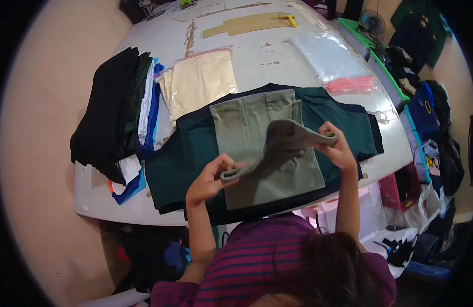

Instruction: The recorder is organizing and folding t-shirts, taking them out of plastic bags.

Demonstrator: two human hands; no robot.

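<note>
A grey-green garment lies partly folded on dark green garments, which are spread over a navy or black layer on the table. My left hand pinches one end of the grey-green garment's raised edge. The other end of that edge is between the fingers of my right hand. Between my hands the cloth sags and curves above the folded part. Just beyond the spread garments lies a plastic bag with folded cream cloth.
A stack of folded dark garments stands at the left. Clear plastic bags lie at the back right. A yellow tool rests on a brown cardboard piece. Crates, including a maroon one, line the right side.
</note>
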